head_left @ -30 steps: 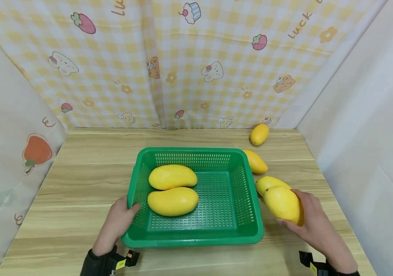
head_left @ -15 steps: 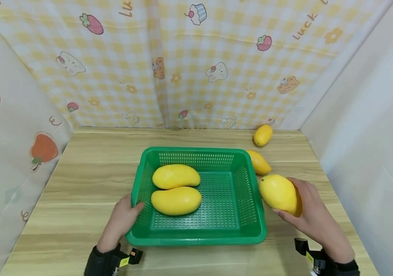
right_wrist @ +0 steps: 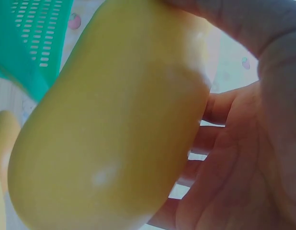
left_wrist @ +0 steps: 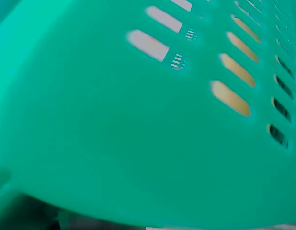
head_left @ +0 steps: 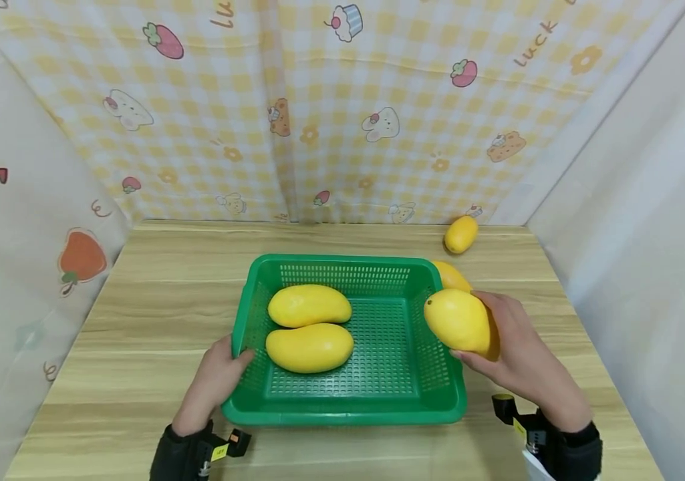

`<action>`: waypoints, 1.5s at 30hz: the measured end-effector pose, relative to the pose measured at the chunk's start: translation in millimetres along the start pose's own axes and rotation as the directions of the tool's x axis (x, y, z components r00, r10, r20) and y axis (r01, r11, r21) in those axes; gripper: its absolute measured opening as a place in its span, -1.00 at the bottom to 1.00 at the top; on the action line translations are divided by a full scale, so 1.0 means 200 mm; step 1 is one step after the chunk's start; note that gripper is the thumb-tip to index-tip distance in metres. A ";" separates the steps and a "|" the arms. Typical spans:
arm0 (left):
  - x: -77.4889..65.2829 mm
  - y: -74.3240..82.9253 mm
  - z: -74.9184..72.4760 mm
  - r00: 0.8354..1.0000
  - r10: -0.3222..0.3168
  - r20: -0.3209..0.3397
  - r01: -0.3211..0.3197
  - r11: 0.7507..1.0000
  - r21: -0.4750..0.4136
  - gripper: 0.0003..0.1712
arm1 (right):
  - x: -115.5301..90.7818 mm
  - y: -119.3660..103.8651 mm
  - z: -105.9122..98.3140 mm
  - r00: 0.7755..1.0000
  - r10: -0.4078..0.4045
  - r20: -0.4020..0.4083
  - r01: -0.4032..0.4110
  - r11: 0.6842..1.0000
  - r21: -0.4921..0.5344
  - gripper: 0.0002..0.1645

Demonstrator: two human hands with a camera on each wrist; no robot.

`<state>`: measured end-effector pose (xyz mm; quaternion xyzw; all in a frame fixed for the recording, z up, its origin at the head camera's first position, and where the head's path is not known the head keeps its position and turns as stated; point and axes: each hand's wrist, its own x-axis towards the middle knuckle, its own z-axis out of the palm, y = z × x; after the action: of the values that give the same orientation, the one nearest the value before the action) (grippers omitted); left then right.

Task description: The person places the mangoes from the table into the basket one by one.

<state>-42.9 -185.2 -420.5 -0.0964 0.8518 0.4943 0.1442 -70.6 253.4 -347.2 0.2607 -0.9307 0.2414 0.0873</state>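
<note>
Right hand point(head_left: 513, 344) grips a big yellow mango point(head_left: 459, 322), thumb on the near side, fingers round the far side; palm shows in the right wrist view. From the head view, this mango overlaps the right rim of the green basket point(head_left: 342, 419); can't tell if they touch. Left hand point(head_left: 218, 374) holds the basket's left side, thumb over the rim. Left wrist view: mostly green plastic wall with slots, hand not readable there.

Inside the basket, left half: upper mango point(head_left: 309, 306) and lower mango point(head_left: 310, 347), both lying sideways, one behind the other, close together. Basket sits on the wood-grain tabletop point(head_left: 186, 287). Just outside its right side, a partly hidden mango point(head_left: 452, 274), behind the held one. Farther back, near the cloth, a small yellow fruit point(head_left: 461, 234). Checkered cloth point(head_left: 198, 133) with cartoon prints at the back, white cloth point(head_left: 637, 234) on the right. Dark cuffs point(head_left: 577, 447) on both wrists.
</note>
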 end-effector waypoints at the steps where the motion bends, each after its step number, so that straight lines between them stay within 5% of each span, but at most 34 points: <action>1: 0.00 0.00 0.00 1.000 0.003 0.003 -0.003 1.000 0.000 -0.67 | 0.01 0.00 0.00 1.000 -0.005 0.001 0.005 1.000 -0.001 0.11; 29: 0.00 0.01 0.00 1.000 0.004 0.011 -0.004 1.000 0.005 -0.62 | 0.30 -0.07 0.11 0.990 -0.126 0.063 0.119 0.988 0.100 0.07; 45: 0.00 0.01 0.00 1.000 0.003 0.001 -0.002 0.999 -0.043 -0.65 | 0.45 -0.11 0.24 0.968 -0.125 0.216 0.117 0.992 0.050 0.05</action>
<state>-42.4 -183.4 -419.2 -0.0982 0.8410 0.5128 0.1419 -137.3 174.2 -353.9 0.3437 -0.9124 0.2223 -0.0057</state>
